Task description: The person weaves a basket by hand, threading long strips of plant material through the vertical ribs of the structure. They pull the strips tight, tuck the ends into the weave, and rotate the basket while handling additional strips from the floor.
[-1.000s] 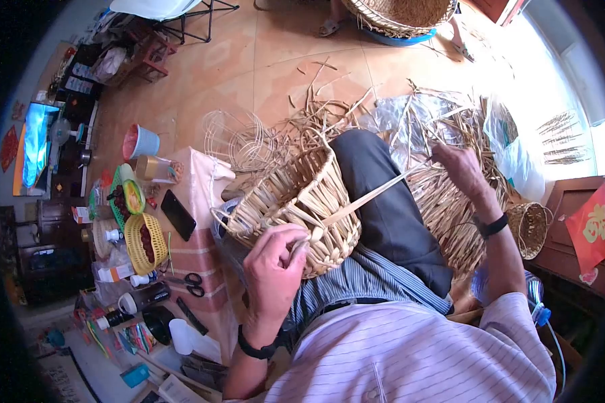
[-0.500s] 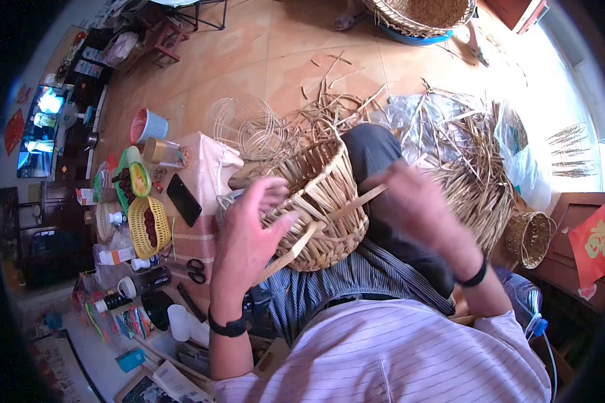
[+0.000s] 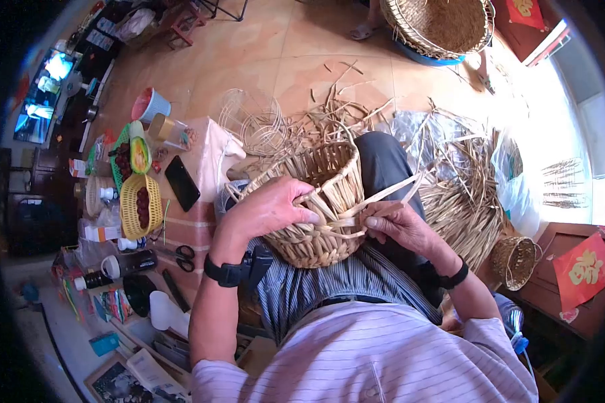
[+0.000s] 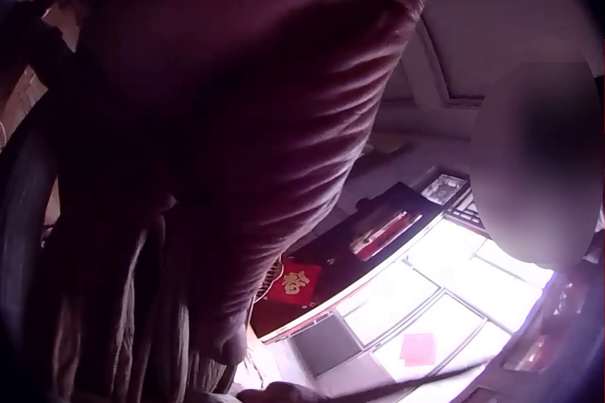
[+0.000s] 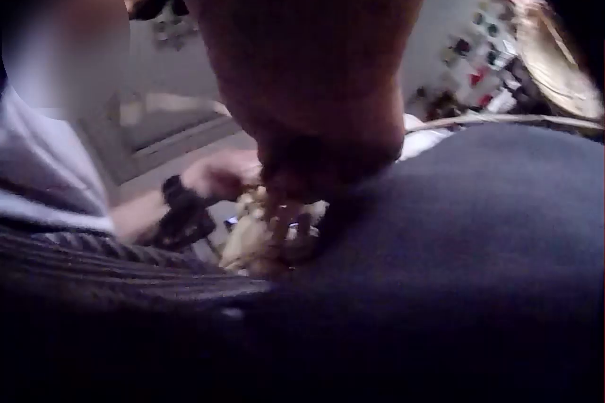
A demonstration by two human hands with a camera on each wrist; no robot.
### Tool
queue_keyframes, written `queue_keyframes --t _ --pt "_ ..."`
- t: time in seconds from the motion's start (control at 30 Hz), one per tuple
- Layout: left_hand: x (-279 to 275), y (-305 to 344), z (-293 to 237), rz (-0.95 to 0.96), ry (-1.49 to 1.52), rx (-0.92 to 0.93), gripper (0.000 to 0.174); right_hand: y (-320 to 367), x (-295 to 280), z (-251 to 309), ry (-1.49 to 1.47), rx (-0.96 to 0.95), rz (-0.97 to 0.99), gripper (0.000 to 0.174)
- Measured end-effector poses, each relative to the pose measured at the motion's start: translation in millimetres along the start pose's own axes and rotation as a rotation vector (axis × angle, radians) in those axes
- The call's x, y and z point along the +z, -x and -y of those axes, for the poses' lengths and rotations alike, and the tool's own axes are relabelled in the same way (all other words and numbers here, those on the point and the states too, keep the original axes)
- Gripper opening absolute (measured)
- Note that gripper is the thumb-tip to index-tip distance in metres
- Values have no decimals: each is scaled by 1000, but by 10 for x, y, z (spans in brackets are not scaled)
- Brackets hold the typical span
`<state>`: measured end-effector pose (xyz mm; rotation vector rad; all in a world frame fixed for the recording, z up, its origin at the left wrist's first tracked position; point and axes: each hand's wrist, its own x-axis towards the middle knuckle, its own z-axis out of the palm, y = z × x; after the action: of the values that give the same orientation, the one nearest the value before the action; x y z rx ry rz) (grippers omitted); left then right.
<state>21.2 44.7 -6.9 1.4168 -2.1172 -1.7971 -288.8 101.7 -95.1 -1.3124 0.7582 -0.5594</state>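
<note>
A woven straw basket rests on the person's lap, its opening tilted away. The left hand grips its near left side, thumb on the weave and fingers over the wall. At the right side of the basket, the right hand pinches a pale straw strip close to the wall; strip ends stick out above that hand. The left wrist view shows the dark left palm close up beside the weave. In the right wrist view the right hand hides most of its fingertips.
Loose straw and plastic lie on the floor at the right, with a small basket nearby. On the left, a table holds a phone, scissors and a yellow basket. A large basket stands farther off.
The right hand has come in from the far right to the basket's side. The left hand let go of the near weave, lifted, and now grips the basket's left side.
</note>
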Motion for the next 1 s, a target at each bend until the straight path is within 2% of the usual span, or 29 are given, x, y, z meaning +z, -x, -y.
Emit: queue_keyframes --t 0.03,0.13,0.3,0.4,0.53,0.57,0.67,0.7,0.8,0.83,0.87,0.93,1.0 --pt "5 -8 20 28 17 -14 36 7 -12 -21 -24 45 3 27" --pt "-42 -28 2 79 61 -4 37 4 -16 -6 165 -115 -28 27" --pt "-22 -45 24 132 272 64 37 11 8 -21 230 -180 -73 25" --pt "-17 -8 70 108 83 164 37 50 -3 42 245 -264 -11 22" --pt "11 308 -132 78 -100 100 35 172 73 196 229 -296 92 18" --pt "0 345 -125 77 -119 148 35 174 96 227 203 -297 110 18" --pt "11 272 82 70 147 151 38 178 94 217 215 -284 99 19" --pt "-62 249 18 72 53 158 39 168 86 210 217 -288 77 19" --pt "-48 268 -38 -39 492 207 38 199 56 244 198 -256 67 20" --pt "-59 278 -120 -213 402 279 36 223 40 241 238 -256 54 20" --pt "-1 281 -249 -413 288 274 35 243 36 237 274 -260 45 20" --pt "152 293 -505 -733 -375 437 33 285 28 236 289 -300 37 20" --pt "391 210 -491 -669 -676 639 18 334 40 198 279 -286 18 19"
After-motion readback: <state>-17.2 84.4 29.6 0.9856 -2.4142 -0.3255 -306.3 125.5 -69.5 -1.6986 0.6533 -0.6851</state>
